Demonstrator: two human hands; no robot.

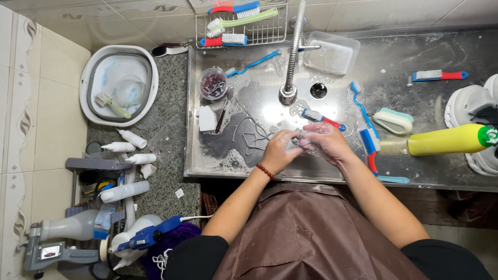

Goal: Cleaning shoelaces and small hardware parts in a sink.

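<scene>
Both hands meet over the wet metal sink [249, 161], covered in foam. My left hand [280, 150], a red bead bracelet [265, 171] on its wrist, is closed with fingers pressed against my right hand [324, 142]. They pinch and rub a thin white lace [254, 136] whose loose loops trail left across the sink floor. What lies between the palms is hidden by suds. A small red and blue brush [324, 119] lies just beyond the fingers.
The faucet [293, 52] and drain [318, 91] stand behind the hands. To the right are blue brushes [369, 140], a scrub brush [394, 120], a yellow bottle [451, 140] and white shoes [472, 103]. Further left are a cup [213, 83], a basin [119, 85] and white bottles [124, 192].
</scene>
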